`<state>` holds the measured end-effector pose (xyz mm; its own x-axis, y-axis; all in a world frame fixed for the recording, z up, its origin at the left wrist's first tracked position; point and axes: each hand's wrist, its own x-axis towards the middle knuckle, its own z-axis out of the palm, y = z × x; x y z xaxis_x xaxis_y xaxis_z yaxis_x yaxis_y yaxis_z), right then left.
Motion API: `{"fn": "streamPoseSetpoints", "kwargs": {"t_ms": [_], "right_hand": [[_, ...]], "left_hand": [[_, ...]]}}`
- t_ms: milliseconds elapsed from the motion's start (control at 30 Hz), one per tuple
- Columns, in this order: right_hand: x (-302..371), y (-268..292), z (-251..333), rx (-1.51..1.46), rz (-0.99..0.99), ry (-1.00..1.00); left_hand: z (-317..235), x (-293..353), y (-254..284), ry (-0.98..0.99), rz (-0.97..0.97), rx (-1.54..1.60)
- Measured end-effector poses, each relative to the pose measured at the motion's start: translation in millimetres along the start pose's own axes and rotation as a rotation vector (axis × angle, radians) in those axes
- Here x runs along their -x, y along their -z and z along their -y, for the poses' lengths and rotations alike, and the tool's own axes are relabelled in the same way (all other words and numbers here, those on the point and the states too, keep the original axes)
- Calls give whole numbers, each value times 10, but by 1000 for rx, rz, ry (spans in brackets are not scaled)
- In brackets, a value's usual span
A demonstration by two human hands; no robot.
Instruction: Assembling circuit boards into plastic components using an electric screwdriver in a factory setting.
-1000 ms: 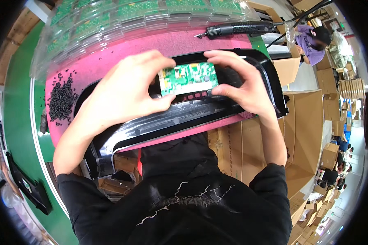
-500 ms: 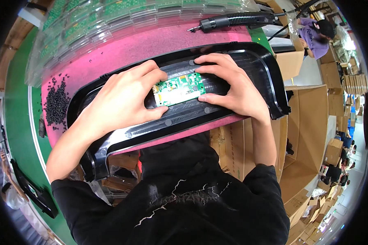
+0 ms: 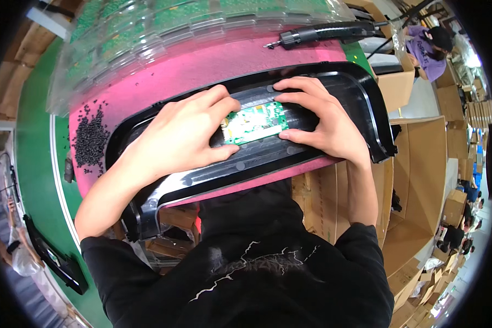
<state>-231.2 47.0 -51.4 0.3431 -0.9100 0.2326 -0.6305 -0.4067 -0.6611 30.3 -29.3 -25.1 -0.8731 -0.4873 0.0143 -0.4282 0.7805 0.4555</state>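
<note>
A green circuit board (image 3: 256, 123) with a bright glare across it lies over the middle of a long black plastic housing (image 3: 358, 106). My left hand (image 3: 183, 131) grips the board's left end, fingers on the far corner and thumb on the near one. At the opposite end, the thumb of my right hand (image 3: 331, 123) touches the near corner while its fingers curve round the far side. Whether the board sits flat on the housing, I cannot tell. The housing rests on a pink mat (image 3: 147, 82), its near edge toward my body.
Small black screws (image 3: 90, 139) are heaped left of the housing. Beyond it lie a black electric screwdriver (image 3: 322, 35) and clear plastic trays (image 3: 158, 41) of green boards. An open cardboard box (image 3: 421, 177) stands at right. A person in purple (image 3: 427, 54) is at the far right.
The whole view has shifted slightly to the right and down. Both hands keep the same hold on the circuit board, which shows no clear movement within the housing.
</note>
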Motion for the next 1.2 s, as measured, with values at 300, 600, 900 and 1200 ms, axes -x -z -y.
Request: {"fn": "streamPoseSetpoints", "kwargs": {"t_ms": [300,600,900,1200], "right_hand": [[58,161,46,-35,-48,-175],[-246,1108,-850,441,-486,-344],[-740,1187,-1277,100,-607,-655],[-1325,372,-674,-286,-964,53]], "left_hand": [[74,267,428,13,-344,22],[1145,1172,551,507,-271,-332],[1400,1020,334,556,-432,-336],[1364,674,601,646,-351,-216]]}}
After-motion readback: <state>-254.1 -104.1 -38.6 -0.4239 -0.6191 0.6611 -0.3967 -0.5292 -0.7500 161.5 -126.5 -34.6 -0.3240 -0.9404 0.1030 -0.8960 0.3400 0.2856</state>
